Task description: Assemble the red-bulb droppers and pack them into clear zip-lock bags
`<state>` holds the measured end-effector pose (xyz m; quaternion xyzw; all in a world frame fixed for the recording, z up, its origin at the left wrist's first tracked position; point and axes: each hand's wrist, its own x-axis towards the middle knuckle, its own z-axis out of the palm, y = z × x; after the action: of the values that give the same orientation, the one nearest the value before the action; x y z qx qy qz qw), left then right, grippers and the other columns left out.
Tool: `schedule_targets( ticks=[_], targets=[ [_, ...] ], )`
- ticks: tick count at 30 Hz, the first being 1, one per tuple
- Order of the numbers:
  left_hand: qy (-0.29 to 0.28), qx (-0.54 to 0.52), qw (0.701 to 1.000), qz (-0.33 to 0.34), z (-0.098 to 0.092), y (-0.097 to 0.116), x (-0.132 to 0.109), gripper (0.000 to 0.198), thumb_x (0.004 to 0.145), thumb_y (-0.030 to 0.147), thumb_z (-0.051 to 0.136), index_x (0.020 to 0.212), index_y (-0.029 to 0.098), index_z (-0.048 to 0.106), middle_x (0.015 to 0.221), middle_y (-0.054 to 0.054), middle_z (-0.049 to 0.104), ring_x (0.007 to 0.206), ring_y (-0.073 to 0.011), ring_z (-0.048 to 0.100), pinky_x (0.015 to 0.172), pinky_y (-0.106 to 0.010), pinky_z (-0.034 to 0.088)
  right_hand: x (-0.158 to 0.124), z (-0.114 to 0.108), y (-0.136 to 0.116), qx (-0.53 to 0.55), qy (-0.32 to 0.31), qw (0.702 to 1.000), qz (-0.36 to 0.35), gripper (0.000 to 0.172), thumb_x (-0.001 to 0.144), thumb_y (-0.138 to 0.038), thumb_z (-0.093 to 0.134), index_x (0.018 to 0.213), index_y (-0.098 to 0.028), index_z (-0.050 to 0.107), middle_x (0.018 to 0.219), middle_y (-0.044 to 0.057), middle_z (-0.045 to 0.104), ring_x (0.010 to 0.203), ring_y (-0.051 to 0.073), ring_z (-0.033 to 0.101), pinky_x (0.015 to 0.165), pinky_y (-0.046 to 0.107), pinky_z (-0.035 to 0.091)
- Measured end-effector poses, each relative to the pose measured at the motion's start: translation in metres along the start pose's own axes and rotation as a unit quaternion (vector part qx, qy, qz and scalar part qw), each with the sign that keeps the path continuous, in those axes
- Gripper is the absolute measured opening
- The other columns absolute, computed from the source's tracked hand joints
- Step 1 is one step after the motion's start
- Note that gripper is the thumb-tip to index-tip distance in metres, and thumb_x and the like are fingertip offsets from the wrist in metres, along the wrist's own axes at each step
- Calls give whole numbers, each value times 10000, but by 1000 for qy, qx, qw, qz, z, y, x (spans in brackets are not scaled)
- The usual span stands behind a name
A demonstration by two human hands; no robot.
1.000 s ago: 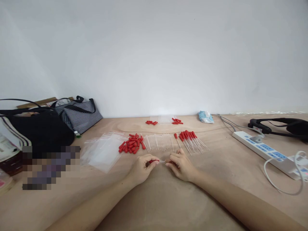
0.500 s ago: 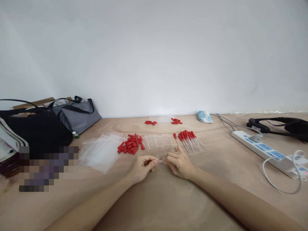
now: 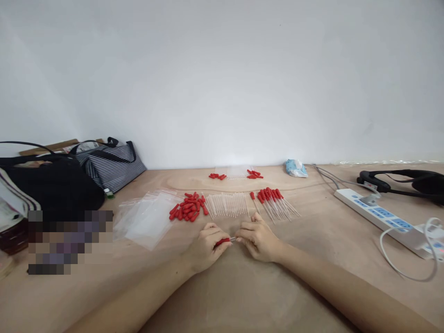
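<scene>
Between the fingers of my left hand (image 3: 208, 246) is a red rubber bulb (image 3: 222, 241), lying sideways with its open end to the right. My right hand (image 3: 258, 238) is closed on a thin clear dropper tube (image 3: 233, 239), whose end meets the bulb; my fingers hide most of the tube. Beyond my left hand lies a pile of loose red bulbs (image 3: 189, 207). A row of clear dropper tubes (image 3: 227, 205) sits just beyond both hands. Farther right, several droppers with red bulbs on them (image 3: 274, 203) are fanned out, and a single one (image 3: 253, 197) lies beside them.
Clear plastic bags (image 3: 149, 219) lie left of the bulb pile. By the wall are more red bulbs (image 3: 217, 176) and a blue-and-white packet (image 3: 296, 168). A power strip (image 3: 385, 219) with cables is at right, near a black headset (image 3: 398, 181). Bags (image 3: 114, 164) stand at left.
Both hands have come slightly nearer to me. My left fingers have shifted on the bulb, so more of its red side shows, and less of the clear tube is seen between the hands.
</scene>
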<state>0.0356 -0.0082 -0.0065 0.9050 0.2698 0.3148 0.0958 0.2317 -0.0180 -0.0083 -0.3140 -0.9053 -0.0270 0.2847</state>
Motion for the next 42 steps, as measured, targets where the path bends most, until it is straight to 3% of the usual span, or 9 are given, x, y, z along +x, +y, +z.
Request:
schedule_targets(
  ticks=[10,17,21,24,26,31,36,42],
  targets=[
    [-17,-2,1000,8,1,-6,1,139,826,206,474,771,170,597,709,-12,659,626,-123,556,784,-319,367,3,3,-2,129,-42,989,53,205,857,-180,372,824,-169,574,741,26,613,689,124,521,682,269,314],
    [31,22,999,3,-3,-14,3,150,824,241,505,937,194,592,809,-16,659,751,-151,576,794,-321,363,4,-7,4,49,-77,992,91,141,807,-199,458,833,-200,597,787,26,633,770,157,534,712,293,314],
    [117,135,981,-74,-9,-18,0,300,789,274,529,1076,189,529,988,-75,588,943,-222,507,829,-358,348,4,-4,27,28,9,970,241,159,794,-190,431,847,-181,581,787,39,641,731,158,560,680,271,344],
    [141,229,952,-148,-19,-28,-2,202,747,268,562,933,195,583,949,-73,575,918,-243,492,800,-374,338,6,-3,50,-87,78,917,380,180,799,-250,422,880,-164,558,779,54,642,725,184,566,694,293,340],
    [146,280,929,-192,-26,-37,-4,148,721,270,587,848,195,600,922,-70,573,887,-248,490,772,-376,330,8,-2,62,-161,90,887,423,219,818,-320,400,838,-163,552,772,60,639,769,203,565,765,325,313],
    [124,322,913,-218,-34,-51,-7,182,677,332,635,796,196,614,906,-70,564,869,-254,478,742,-376,304,11,2,70,-209,-1,863,460,229,818,-274,380,781,-165,578,783,74,643,784,212,566,787,368,266],
    [113,330,918,-189,-27,-54,0,206,696,399,616,732,196,617,912,-70,559,876,-249,467,778,-399,270,24,1,62,-191,-35,873,447,270,812,-284,377,836,-166,619,918,103,637,882,223,550,767,358,265],
    [99,343,913,-197,-19,-60,11,249,706,419,597,628,182,596,913,-78,556,885,-257,455,780,-421,271,47,5,60,-161,-104,840,507,302,789,-302,389,806,-141,645,846,133,654,826,243,582,748,374,282]
  ],
)
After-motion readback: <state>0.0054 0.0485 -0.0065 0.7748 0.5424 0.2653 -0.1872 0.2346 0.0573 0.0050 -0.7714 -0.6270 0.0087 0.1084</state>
